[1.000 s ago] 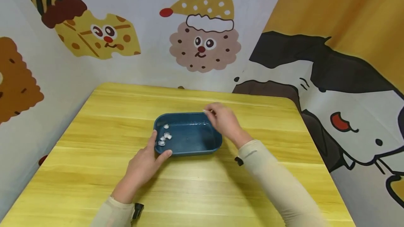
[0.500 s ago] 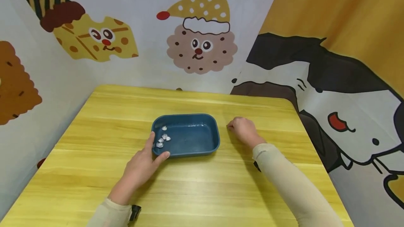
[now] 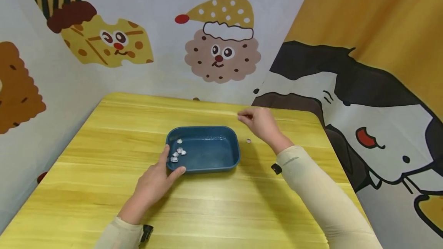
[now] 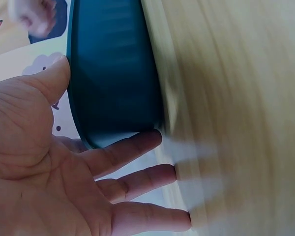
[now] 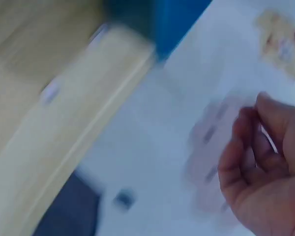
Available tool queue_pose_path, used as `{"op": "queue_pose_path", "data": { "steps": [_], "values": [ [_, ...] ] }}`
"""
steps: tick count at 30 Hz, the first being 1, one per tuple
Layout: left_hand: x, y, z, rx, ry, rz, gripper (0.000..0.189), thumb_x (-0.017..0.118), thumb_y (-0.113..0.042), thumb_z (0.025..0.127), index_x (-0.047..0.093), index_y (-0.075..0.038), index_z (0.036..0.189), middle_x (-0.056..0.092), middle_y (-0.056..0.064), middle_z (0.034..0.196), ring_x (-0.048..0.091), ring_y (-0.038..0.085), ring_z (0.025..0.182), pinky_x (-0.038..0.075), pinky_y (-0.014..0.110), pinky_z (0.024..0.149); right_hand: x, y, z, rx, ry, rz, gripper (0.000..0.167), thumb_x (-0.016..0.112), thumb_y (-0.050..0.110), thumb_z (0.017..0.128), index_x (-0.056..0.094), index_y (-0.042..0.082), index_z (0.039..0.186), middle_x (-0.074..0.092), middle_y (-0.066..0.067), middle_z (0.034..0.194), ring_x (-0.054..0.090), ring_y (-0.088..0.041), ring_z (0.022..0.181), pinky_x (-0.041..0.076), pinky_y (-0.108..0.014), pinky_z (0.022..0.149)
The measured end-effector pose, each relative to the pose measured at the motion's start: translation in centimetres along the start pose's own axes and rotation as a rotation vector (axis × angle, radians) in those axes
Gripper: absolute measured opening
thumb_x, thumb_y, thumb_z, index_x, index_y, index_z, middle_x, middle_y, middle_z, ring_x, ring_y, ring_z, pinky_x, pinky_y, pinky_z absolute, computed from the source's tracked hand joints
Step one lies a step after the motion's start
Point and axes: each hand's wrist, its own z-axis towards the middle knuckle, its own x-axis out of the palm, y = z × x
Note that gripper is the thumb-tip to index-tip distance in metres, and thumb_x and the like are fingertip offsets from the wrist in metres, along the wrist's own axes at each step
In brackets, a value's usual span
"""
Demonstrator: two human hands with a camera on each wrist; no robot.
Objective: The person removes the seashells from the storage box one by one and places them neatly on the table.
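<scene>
Loose white piece (image 3: 248, 141) lies off the tray's right end, nearer the right hand

The right hand (image 3: 262, 124) is in the air past the tray's far right corner, fingers loosely curled with thumb close to them; nothing shows between them. The loose piece is on the tabletop nearer the person than those fingertips, just beside the tray's right short side and apart from it. The left hand (image 3: 155, 180), well apart from the right, braces the near left corner with thumb and fingers spread

The blue rectangular tray (image 3: 209, 156) sits between the hands, its long axis running left to right. Its white pieces (image 3: 179, 152) cluster at the left end, beside the left fingers. The right wrist view shows two blurred pale specks (image 5: 50, 91) on the wood-grain table (image 3: 221, 210), too smeared to identify
</scene>
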Motion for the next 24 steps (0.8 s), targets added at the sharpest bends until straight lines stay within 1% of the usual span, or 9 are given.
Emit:
{"op": "queue_pose_path", "data": {
  "steps": [3,6,8,10,13,16,18,21,24],
  "values": [
    [-0.1,0.2,0.0,-0.002,0.003,0.006,0.105,0.058,-0.066,0.103,0.003,-0.010,0.173,0.054,0.038,0.152,0.066,0.056,0.122,0.060,0.061,0.082,2.6,4.5,0.6,-0.128,0.171,-0.011,0.029,0.073,0.028,0.104,0.079,0.013,0.127,0.082,-0.004,0.119,0.078,-0.019,0.104,0.064,-0.039,0.090],
    [-0.1,0.3,0.0,0.010,0.001,0.008,0.105,0.056,-0.066,0.104,0.004,-0.008,0.173,0.055,0.038,0.151,0.067,0.056,0.122,0.060,0.063,0.086,6.6,8.0,1.2,-0.211,0.366,-0.117,0.041,0.071,0.035,0.105,0.071,0.016,0.142,0.076,-0.002,0.136,0.074,-0.018,0.120,0.061,-0.037,0.101],
    [0.0,0.3,0.0,0.015,0.003,0.005,0.104,0.057,-0.066,0.104,0.005,-0.007,0.173,0.057,0.038,0.149,0.069,0.054,0.118,0.061,0.060,0.081,9.5,9.6,1.7,-0.235,0.438,-0.205,0.048,0.069,0.040,0.106,0.065,0.019,0.149,0.069,0.000,0.147,0.068,-0.018,0.133,0.058,-0.038,0.108],
    [0.1,0.3,0.0,0.021,0.006,0.000,0.104,0.057,-0.066,0.104,0.005,-0.007,0.173,0.059,0.038,0.146,0.071,0.052,0.114,0.061,0.056,0.076,12.0,10.8,2.2,-0.252,0.476,-0.298,0.050,0.067,0.042,0.107,0.062,0.021,0.152,0.064,-0.001,0.153,0.062,-0.018,0.141,0.056,-0.038,0.112],
    [0.4,0.2,0.0,0.026,0.013,-0.008,0.105,0.056,-0.068,0.103,0.005,-0.009,0.173,0.062,0.037,0.143,0.072,0.049,0.111,0.060,0.052,0.073,14.7,11.7,2.7,-0.266,0.485,-0.399,0.043,0.066,0.042,0.107,0.067,0.023,0.146,0.068,0.000,0.146,0.065,-0.017,0.136,0.058,-0.036,0.109],
    [0.5,0.1,0.0,0.038,0.006,-0.006,0.104,0.056,-0.068,0.103,0.006,-0.009,0.173,0.063,0.038,0.141,0.072,0.049,0.111,0.059,0.053,0.073,16.1,12.1,2.7,-0.290,0.467,-0.454,0.027,0.063,0.035,0.110,0.077,0.023,0.130,0.074,0.001,0.130,0.071,-0.013,0.120,0.061,-0.031,0.100],
    [0.4,0.1,0.0,0.041,-0.006,-0.003,0.104,0.056,-0.067,0.104,0.006,-0.009,0.173,0.063,0.038,0.140,0.071,0.050,0.112,0.059,0.055,0.075,16.5,12.2,2.6,-0.313,0.439,-0.454,0.023,0.061,0.031,0.111,0.081,0.023,0.120,0.076,0.002,0.120,0.072,-0.011,0.111,0.061,-0.029,0.096],
    [0.3,0.3,-0.2,0.036,-0.015,0.004,0.103,0.057,-0.065,0.104,0.006,-0.008,0.173,0.062,0.038,0.142,0.070,0.052,0.115,0.060,0.058,0.078,16.9,12.2,2.4,-0.345,0.402,-0.444,0.026,0.057,0.028,0.112,0.083,0.023,0.114,0.078,0.003,0.118,0.073,-0.011,0.108,0.061,-0.028,0.095],
    [0.2,0.4,-0.3,0.030,-0.011,0.001,0.103,0.056,-0.066,0.104,0.006,-0.008,0.173,0.061,0.038,0.143,0.069,0.052,0.116,0.059,0.059,0.081,17.0,12.1,2.4,-0.361,0.387,-0.437,0.025,0.058,0.030,0.112,0.082,0.022,0.116,0.078,0.003,0.122,0.074,-0.012,0.110,0.061,-0.030,0.095]
  ]
}}
